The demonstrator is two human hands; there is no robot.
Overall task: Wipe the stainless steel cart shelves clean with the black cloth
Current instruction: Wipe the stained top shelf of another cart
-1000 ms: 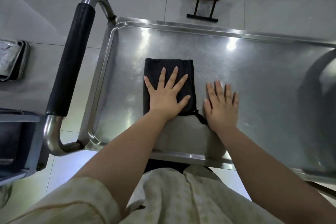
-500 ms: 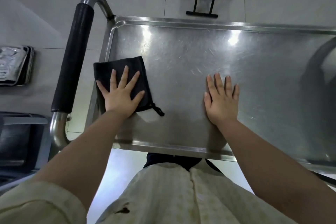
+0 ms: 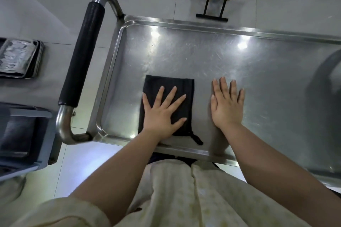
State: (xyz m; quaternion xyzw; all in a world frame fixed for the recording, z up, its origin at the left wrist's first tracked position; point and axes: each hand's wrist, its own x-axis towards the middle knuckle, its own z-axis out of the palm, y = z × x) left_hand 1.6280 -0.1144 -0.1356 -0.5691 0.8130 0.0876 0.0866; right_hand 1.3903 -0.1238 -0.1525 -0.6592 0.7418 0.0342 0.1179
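While your left hand (image 3: 162, 116) presses the cloth (image 3: 184, 86) flat, fingers (image 3: 168, 97) spread, you are mid-wipe on the shelf (image 3: 258, 72); the cloth lies toward 7 o'clock, near the front rim. Your right hand (image 3: 227, 105) braces on bare steel at the cloth's 3 o'clock, fingers straight, close together. Next: sweep toward 3 o'clock, moving that hand clear. Half a second ago the cloth overlapped the 9 o'clock rim.

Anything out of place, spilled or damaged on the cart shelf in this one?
Nothing stands out. The left hand lies flat on the folded cloth on the shelf; the right hand rests flat on bare steel beside it. The steel shows only fine scratches and glare, no spill.
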